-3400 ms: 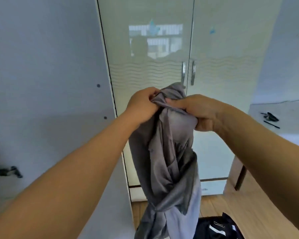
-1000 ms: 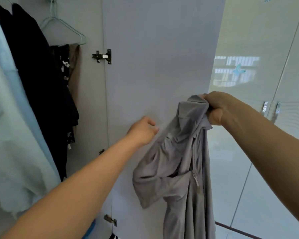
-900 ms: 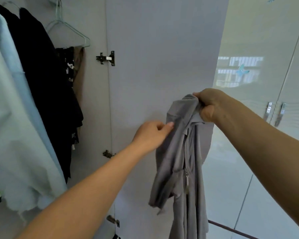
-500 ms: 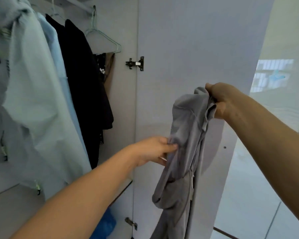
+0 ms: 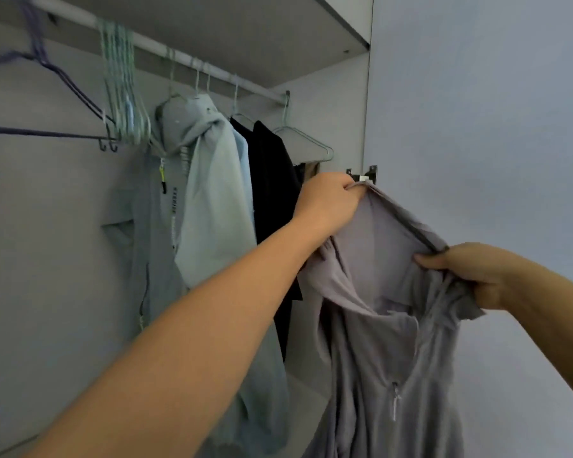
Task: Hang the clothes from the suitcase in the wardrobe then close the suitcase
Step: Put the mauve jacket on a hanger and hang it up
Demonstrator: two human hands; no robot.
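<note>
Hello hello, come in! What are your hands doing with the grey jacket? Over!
Left hand and right hand both grip the grey jacket at its collar, spread open. Not on a hanger yet. Empty hanger on the rail.

rail [image 5: 192, 62] free between hanger bunch [image 5: 121, 94], hoodie [image 5: 192, 180] | door [image 5: 477, 127] right

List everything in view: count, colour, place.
grey zip garment: 1, grey, held up before the open wardrobe door
rail: 1, white, under the top shelf
empty hangers: a bunch, pale green, left on rail
purple hanger: 1, far left
hanging clothes: several, pale grey-green, light blue, black, on rail
door hinge: 1, metal, door edge
left hand: grip on collar
right hand: grip on collar
</note>
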